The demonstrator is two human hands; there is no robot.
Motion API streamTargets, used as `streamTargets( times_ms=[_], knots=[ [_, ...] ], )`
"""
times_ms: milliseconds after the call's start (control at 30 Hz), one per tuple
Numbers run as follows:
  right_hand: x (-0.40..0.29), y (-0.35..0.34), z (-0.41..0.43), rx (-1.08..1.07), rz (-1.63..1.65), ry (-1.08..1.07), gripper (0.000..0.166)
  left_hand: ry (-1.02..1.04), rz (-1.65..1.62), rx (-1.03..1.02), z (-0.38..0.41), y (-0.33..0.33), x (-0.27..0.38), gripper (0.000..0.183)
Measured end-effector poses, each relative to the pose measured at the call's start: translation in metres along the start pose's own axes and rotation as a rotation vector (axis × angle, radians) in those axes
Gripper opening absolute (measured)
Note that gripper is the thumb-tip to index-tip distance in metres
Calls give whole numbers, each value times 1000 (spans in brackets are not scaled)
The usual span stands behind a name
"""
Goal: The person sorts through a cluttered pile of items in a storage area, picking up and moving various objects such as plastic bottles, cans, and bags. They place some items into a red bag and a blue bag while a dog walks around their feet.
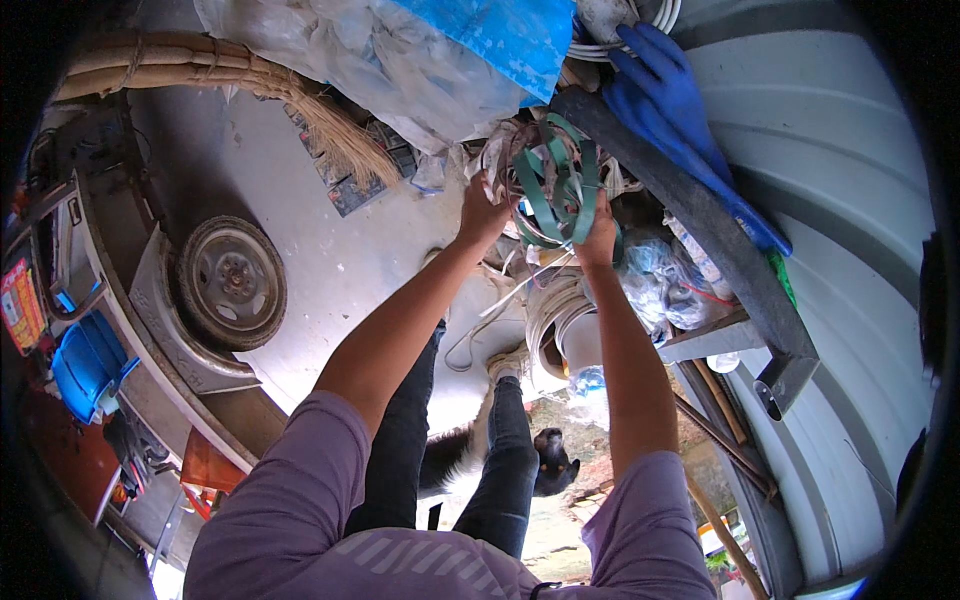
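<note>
A tangled bundle of green plastic strapping (534, 193) is held up before me, with thinner brown and white strands mixed in. On its left side my left hand (486, 211) grips it. My right hand (598, 231) has hold of its right side, close to the green loops. The bundle hides part of my fingers. Loose white strands (517, 291) hang down from the underside. Below, near my right forearm, are coils of white strapping or hose (551, 307) around a pale bucket-like container (589, 341).
Right: a dark downpipe (675, 187), blue rubber gloves (660, 97), a shelf with plastic bags (652, 277), a corrugated metal wall (832, 187). Above: plastic sheeting (375, 60) and a straw broom (337, 142). Left: a spare wheel (232, 283) in a vehicle. A black-and-white dog (553, 461) stands by my legs.
</note>
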State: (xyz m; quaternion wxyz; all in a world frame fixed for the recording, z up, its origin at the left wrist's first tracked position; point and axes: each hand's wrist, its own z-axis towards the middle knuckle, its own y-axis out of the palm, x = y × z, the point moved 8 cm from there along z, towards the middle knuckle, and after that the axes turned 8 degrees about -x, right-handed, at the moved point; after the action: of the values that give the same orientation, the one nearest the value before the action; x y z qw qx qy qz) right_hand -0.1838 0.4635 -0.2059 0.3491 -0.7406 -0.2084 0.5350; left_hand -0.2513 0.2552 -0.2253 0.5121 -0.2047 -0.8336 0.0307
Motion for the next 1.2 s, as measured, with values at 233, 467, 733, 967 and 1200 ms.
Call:
streamTargets(
  times_ms=[233, 467, 733, 967, 1200],
  knots=[
    [-41, -7, 0, -37, 272, 46, 48, 32, 415, -99, 6, 6, -58, 37],
    [-69, -20, -4, 222, 651, 25, 26, -527, -101, -287, -11, 36, -91, 30],
    [-92, -46, -2, 358, 402, -13, 22, -570, -909, -311, -35, 53, -92, 31],
    [-108, -60, -3, 279, 530, 47, 16, -733, -1010, -216, -41, 46, -91, 42],
    [-102, -57, 2, 358, 554, -3, 15, -737, -737, -422, -38, 86, -97, 30]
  ],
)
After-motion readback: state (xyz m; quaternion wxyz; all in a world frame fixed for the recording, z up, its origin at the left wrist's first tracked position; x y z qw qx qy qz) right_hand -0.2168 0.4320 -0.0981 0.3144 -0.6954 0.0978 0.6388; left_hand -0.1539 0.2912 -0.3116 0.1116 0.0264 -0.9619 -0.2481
